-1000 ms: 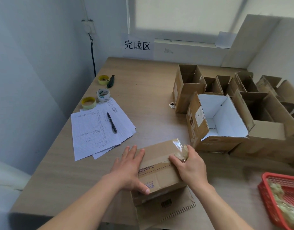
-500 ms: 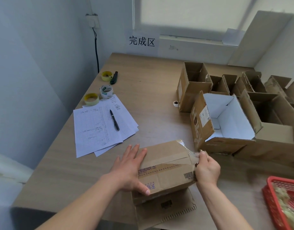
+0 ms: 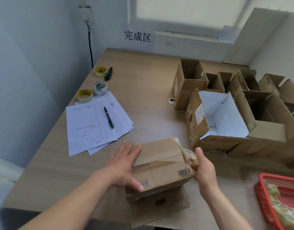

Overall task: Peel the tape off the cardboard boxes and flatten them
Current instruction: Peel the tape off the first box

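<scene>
A closed brown cardboard box (image 3: 161,165) lies near the table's front edge, on top of a flattened piece of cardboard (image 3: 157,206). My left hand (image 3: 123,165) presses flat on the box's left side, fingers spread. At the box's right end my right hand (image 3: 204,168) pinches a crumpled strip of clear tape (image 3: 189,156), which still clings to the box's far right corner.
Several open, upright cardboard boxes (image 3: 214,120) fill the right half of the table. A red basket (image 3: 265,196) with wadded tape sits at the front right. Papers (image 3: 93,123) with a pen (image 3: 109,117), tape rolls (image 3: 100,87) and a cutter (image 3: 109,73) lie at the left.
My right hand has pulled the tape from the box's top seam over to its right end and bunched it up. The left hand has stayed in place.
</scene>
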The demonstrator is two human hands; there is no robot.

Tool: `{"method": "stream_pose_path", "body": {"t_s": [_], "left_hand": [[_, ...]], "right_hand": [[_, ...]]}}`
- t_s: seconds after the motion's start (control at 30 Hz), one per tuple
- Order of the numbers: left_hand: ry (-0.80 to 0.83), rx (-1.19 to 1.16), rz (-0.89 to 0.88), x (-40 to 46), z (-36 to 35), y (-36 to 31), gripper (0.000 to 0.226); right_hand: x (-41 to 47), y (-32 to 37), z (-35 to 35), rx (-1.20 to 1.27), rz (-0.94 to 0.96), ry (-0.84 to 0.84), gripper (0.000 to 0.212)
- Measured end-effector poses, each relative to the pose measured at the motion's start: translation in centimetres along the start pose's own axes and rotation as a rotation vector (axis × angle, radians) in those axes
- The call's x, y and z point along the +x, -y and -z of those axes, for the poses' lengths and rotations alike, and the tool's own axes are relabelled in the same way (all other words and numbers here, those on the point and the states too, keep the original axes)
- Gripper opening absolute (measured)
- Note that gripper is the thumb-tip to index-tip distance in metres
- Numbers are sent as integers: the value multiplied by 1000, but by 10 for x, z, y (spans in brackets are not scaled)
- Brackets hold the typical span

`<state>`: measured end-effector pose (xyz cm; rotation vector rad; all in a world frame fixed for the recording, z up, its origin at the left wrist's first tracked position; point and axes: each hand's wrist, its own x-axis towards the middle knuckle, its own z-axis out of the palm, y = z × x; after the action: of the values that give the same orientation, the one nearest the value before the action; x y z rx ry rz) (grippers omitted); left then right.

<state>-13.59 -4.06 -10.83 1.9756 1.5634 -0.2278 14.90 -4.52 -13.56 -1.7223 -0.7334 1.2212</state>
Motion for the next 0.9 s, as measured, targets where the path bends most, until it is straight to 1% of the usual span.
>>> {"method": "stream_pose_path", "body": {"t_s": [0.07, 0.1, 0.17, 0.23, 0.3, 0.4, 0.5, 0.57, 0.67, 0.73, 0.8, 0.83, 0.9], "left_hand": [[1, -2, 0, 2, 0, 1, 145], [2, -2, -1, 2, -1, 1, 145], [0, -6, -3, 3, -3, 2, 146], [-2, -6, -3, 3, -4, 3, 147], [-1, 2, -4, 4, -5, 4, 147], [-6, 9, -8, 4, -7, 5, 148], [-15, 7, -9, 3, -7, 5, 147], [-11, 5, -11, 4, -5, 5, 146], [-1, 1, -16, 3, -3, 5, 146], [0, 4, -19, 2, -2, 5, 145], [5, 7, -16, 2, -2, 3, 145], [4, 11, -14, 2, -2, 2, 145], [3, 17, -10, 2, -1, 2, 145]], "right_hand": [[-10, -6, 0, -403, 115, -10, 75], [-14, -10, -2, -548, 141, -10, 74], [-19, -18, -6, -676, 201, -14, 64], [-20, -22, -8, -688, 312, -29, 46], [-19, -24, -6, -671, 402, -41, 36], [-12, -25, 5, -653, 481, 0, 46], [0, -23, 18, -683, 558, 90, 49], [5, -21, 23, -648, 508, 111, 49], [2, -16, 23, -483, 323, 118, 50], [-4, -12, 23, -464, 294, 125, 61], [-11, -10, 21, -559, 347, 84, 74], [-15, -9, 18, -637, 379, 45, 73], [-19, -10, 11, -813, 390, -17, 60]]}}
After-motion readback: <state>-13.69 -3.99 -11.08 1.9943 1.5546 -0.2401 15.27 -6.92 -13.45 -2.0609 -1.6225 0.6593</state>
